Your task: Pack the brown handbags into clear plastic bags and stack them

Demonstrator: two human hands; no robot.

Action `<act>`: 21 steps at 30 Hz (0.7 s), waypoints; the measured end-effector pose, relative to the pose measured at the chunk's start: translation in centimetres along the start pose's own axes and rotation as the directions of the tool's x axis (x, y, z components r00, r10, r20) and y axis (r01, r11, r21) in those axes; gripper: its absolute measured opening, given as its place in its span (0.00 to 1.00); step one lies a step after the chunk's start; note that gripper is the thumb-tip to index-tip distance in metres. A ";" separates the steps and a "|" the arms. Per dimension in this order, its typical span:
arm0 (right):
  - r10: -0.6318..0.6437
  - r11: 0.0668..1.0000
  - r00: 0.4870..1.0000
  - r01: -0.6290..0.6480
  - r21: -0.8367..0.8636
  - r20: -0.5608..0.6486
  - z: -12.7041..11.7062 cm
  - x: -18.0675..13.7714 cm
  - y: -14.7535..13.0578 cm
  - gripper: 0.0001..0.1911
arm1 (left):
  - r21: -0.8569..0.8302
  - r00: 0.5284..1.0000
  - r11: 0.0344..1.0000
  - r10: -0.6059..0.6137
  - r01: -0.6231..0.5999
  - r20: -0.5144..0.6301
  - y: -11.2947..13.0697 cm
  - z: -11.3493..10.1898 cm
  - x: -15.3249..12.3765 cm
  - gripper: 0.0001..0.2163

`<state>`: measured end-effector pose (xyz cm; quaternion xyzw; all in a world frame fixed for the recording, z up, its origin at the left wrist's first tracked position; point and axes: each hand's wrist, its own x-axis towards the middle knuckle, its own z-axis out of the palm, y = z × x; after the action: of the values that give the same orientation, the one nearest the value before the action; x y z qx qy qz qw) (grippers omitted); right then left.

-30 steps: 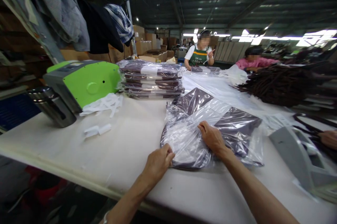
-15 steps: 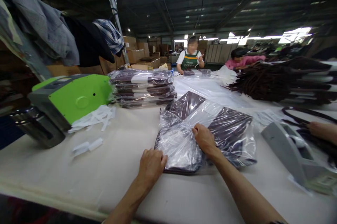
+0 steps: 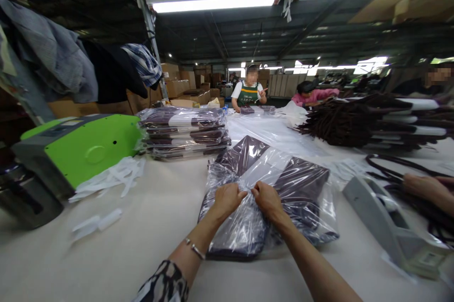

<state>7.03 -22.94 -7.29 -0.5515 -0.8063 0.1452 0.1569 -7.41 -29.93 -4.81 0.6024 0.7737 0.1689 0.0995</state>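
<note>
In front of me on the table lies a clear plastic bag (image 3: 234,235) over a folded dark item. Partly beneath or beside it is a dark brown folded item (image 3: 305,179) with a white band, also under clear film. My left hand (image 3: 227,200) pinches the crumpled plastic near its upper middle. A short gap to the right, my right hand (image 3: 266,200) is closed on the same film, fingers curled. Both hands meet the plastic at about the same height.
Wrapped packs (image 3: 184,131) are stacked behind on the left, near a green machine (image 3: 95,150), white strips (image 3: 113,176) and a metal flask (image 3: 30,200). A grey tape dispenser (image 3: 393,226) stands right, beside another person's hand (image 3: 429,190). Dark strapped goods (image 3: 354,122) are piled beyond.
My left hand has moved from the bag's lower left edge up to its middle, beside my right hand, and now pinches the film. The right hand keeps its hold. The view has tilted up slightly.
</note>
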 end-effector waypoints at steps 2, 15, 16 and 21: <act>0.005 1.000 1.000 -0.005 -0.004 0.003 0.0 0.0 0.0 0.07 | -0.029 0.999 0.999 -0.028 0.028 0.025 0.3 0.9 1.1 0.13; 0.031 0.997 0.997 -0.026 -0.074 0.066 -0.2 0.8 -0.5 0.06 | -0.226 0.991 0.965 -0.128 0.134 0.040 -1.0 3.7 1.7 0.09; 0.032 0.996 0.997 -0.026 -0.084 0.071 -0.3 0.9 -0.6 0.07 | -0.236 0.991 0.962 -0.129 0.135 0.039 -1.0 3.8 1.7 0.09; 0.044 0.991 0.995 -0.033 -0.132 0.086 -1.2 1.1 -0.8 0.09 | -0.272 0.990 0.953 -0.135 0.137 0.028 -1.2 3.8 1.7 0.09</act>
<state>6.46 -22.09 -5.80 -0.5690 -0.8095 0.1197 0.0818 -7.51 -27.97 -8.71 0.5290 0.7822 0.2640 0.1965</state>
